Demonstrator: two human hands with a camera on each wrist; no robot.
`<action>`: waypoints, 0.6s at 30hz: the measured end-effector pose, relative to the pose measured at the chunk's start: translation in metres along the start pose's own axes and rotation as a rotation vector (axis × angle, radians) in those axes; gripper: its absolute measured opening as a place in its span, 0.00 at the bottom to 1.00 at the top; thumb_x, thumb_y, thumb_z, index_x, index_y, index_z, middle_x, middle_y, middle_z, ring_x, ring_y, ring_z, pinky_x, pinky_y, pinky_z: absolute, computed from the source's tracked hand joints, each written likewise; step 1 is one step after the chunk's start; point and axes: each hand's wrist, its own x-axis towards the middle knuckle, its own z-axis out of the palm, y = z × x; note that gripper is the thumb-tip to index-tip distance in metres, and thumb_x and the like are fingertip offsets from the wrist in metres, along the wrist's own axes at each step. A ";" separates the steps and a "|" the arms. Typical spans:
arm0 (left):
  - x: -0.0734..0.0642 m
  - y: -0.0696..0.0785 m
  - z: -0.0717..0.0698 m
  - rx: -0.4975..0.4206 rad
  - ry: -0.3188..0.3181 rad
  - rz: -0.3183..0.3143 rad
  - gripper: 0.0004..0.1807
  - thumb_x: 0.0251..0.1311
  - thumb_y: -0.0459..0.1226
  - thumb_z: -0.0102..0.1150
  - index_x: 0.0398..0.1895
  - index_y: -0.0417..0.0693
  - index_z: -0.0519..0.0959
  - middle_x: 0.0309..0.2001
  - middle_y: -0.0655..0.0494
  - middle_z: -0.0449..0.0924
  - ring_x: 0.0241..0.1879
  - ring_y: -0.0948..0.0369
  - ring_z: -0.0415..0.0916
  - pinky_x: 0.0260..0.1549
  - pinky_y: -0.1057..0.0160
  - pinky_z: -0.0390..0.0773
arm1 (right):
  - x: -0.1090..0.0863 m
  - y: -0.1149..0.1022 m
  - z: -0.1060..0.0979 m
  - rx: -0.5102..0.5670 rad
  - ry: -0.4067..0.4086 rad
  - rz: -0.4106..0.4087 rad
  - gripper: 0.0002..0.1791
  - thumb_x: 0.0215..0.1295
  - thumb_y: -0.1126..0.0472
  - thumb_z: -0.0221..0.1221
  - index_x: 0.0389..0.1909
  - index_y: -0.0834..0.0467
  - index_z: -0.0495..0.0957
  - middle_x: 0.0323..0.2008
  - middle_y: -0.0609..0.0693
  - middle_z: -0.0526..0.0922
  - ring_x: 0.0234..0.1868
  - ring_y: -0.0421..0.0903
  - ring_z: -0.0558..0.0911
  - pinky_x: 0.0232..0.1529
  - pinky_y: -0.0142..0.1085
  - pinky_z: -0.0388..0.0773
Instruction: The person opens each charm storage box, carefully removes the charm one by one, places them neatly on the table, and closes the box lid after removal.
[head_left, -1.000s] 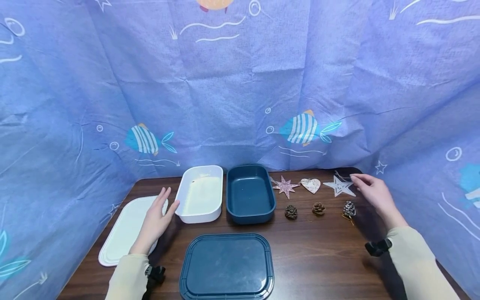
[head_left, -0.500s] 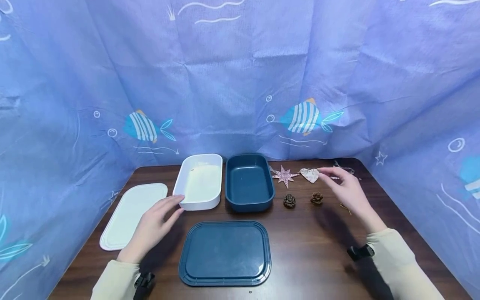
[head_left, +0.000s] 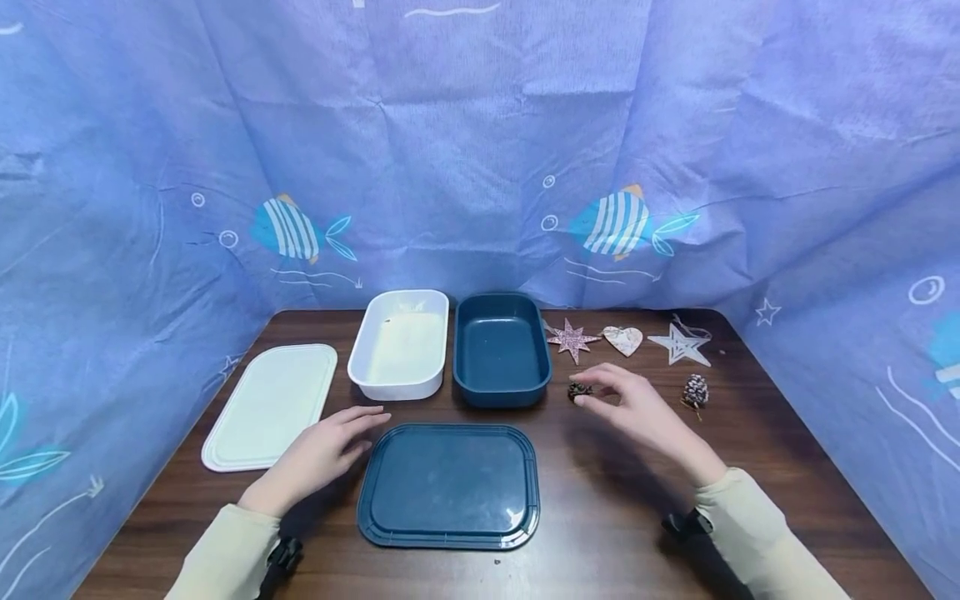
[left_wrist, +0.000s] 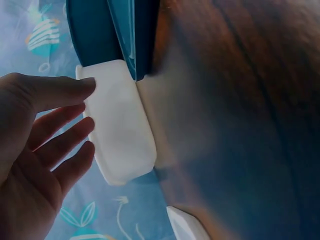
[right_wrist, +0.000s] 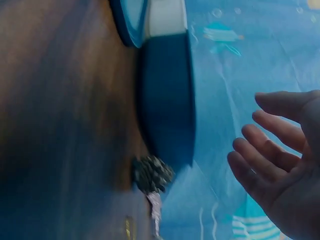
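Note:
My right hand (head_left: 637, 408) hovers over a small brown pine cone (head_left: 577, 390), partly covering it in the head view. In the right wrist view its fingers are spread and apart from the pine cone (right_wrist: 151, 174). Another pine cone seen earlier is hidden by this hand. My left hand (head_left: 322, 454), fingers relaxed and holding nothing, is above the table near the left edge of the dark blue lid (head_left: 450, 487). Behind it stand a white box (head_left: 397, 390) and, beside that, a dark blue box (head_left: 501, 398), both without lids.
A white lid (head_left: 273, 408) lies at the left. Along the back right are a pink glitter star (head_left: 572, 340), a heart ornament (head_left: 623, 339) and a white star (head_left: 681, 345) with a string. A frosted pine cone (head_left: 696, 391) lies in front of the white star. A patterned curtain (head_left: 480, 167) hangs behind the table.
My right hand has swept left from the white star, past the heart, to the brown pine cone. My left hand has come nearer the blue lid. No ornament has visibly been moved.

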 end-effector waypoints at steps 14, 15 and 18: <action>-0.001 -0.001 0.002 -0.080 -0.206 -0.007 0.25 0.60 0.29 0.68 0.63 0.46 0.79 0.64 0.45 0.76 0.60 0.49 0.77 0.53 0.47 0.80 | -0.008 0.000 0.040 -0.082 -0.326 -0.165 0.26 0.65 0.56 0.67 0.62 0.60 0.78 0.55 0.51 0.80 0.54 0.49 0.80 0.55 0.46 0.80; -0.002 -0.002 0.003 -0.083 -0.210 -0.009 0.25 0.60 0.29 0.68 0.63 0.46 0.80 0.64 0.46 0.76 0.60 0.49 0.77 0.53 0.47 0.80 | -0.009 -0.001 0.042 -0.094 -0.348 -0.169 0.27 0.64 0.56 0.68 0.62 0.59 0.78 0.55 0.50 0.79 0.55 0.49 0.80 0.57 0.47 0.79; -0.003 -0.002 0.003 -0.102 -0.230 -0.008 0.25 0.61 0.30 0.68 0.63 0.46 0.80 0.63 0.47 0.77 0.60 0.49 0.77 0.54 0.46 0.79 | -0.010 -0.003 0.046 -0.097 -0.421 -0.159 0.30 0.61 0.57 0.69 0.64 0.59 0.76 0.57 0.50 0.78 0.57 0.50 0.79 0.59 0.50 0.77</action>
